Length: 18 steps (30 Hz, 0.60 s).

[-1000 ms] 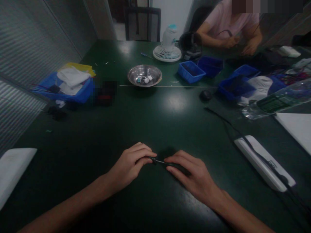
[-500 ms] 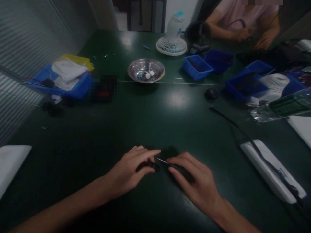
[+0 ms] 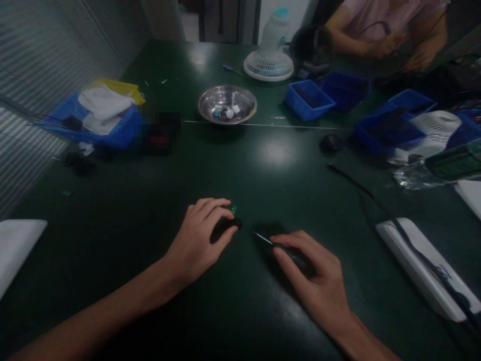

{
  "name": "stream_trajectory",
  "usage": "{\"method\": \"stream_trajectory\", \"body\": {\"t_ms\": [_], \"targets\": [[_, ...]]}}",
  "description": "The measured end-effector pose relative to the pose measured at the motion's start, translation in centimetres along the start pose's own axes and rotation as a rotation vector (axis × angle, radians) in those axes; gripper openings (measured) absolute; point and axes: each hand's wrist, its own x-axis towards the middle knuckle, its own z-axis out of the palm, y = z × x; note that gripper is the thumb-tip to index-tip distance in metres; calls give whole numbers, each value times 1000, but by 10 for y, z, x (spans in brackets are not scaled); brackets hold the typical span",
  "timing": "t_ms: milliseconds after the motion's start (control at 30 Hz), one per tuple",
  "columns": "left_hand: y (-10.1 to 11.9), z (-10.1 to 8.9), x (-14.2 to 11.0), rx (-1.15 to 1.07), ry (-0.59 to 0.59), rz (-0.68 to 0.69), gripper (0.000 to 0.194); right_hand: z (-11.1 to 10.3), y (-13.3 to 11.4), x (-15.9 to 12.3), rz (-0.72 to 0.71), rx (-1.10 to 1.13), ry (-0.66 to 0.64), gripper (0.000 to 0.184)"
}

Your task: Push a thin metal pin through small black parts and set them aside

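Note:
My left hand rests on the dark green table, its fingers curled round a small black part with a tiny green bit at its tip. My right hand lies a little to the right, fingers closed on a thin screwdriver whose metal shaft points left toward the black part. A short gap separates the shaft tip from the part.
A steel bowl with small pieces sits mid-table. Blue bins and a small white fan stand beyond it, near another person's arms. A blue bin with white cloths is at left, a white power strip with cable at right.
My left hand has pulled the black part away from the screwdriver tip, up and to the left. The right hand has drawn back slightly to the right with the screwdriver.

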Motion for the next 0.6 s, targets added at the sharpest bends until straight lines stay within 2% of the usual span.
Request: {"method": "stream_trajectory", "body": {"t_ms": [100,200,433,533,600], "targets": [[-1,6,10,-9,3,18,20,0,-1,0,0,5,10,13],[-2,8,11,-59,-15,38,24,0,-1,-1,-13,6,18,13],[0,0,7,-235,-88,-110,19,-1,-1,-2,-12,3,13,13],[-10,-9,6,-219,-113,-90,32,-2,-2,-2,-17,-7,27,12],[-25,-21,1,-173,-102,-97,40,-2,-2,-1,-17,-13,33,12]]}}
